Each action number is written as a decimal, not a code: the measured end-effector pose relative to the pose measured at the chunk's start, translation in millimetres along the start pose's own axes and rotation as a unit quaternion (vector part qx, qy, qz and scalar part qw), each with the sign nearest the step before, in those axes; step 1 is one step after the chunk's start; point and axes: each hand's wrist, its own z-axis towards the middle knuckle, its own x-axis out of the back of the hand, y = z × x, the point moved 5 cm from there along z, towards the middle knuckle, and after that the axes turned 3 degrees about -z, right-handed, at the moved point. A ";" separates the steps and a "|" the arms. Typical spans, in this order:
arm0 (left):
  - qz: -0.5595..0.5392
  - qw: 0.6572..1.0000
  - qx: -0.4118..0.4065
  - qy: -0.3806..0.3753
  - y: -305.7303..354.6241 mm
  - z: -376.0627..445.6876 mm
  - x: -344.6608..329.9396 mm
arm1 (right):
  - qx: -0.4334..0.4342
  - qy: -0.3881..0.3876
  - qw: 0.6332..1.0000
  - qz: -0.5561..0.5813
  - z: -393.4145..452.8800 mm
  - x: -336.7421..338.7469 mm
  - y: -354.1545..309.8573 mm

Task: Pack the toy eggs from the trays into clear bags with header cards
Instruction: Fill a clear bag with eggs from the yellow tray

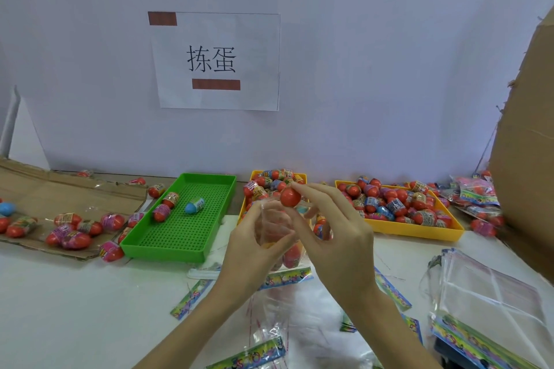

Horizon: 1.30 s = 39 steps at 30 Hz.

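Head cam, single wide-angle view, facing forward and down.
Looks from the person's head over the table (pixel 75 293) toward the wall (pixel 359 69); both hands close in mid-frame, trays just beyond, edges bowed by the lens. No second view.

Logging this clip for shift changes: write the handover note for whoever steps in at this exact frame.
Left hand grips a clear bag held open, with eggs already inside. Right hand pinches a red egg at the bag's mouth. Green tray holds three eggs; both yellow trays are full. Packed bags lie far right; empty bags near right. Left to do: drop this egg in, finish the bag, keep packing.
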 end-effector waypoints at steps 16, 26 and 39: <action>0.019 1.000 -0.002 0.002 -2.5 -1.1 1.6 | -0.022 -0.153 0.987 -0.054 -16.2 -27.5 6.0; 0.071 0.993 0.009 0.098 5.8 10.5 30.8 | -0.162 -0.075 0.984 0.021 -13.2 -18.0 33.0; 0.029 0.992 0.082 0.093 -6.4 13.0 36.3 | -0.099 -0.343 0.928 -0.102 -49.5 -62.8 46.0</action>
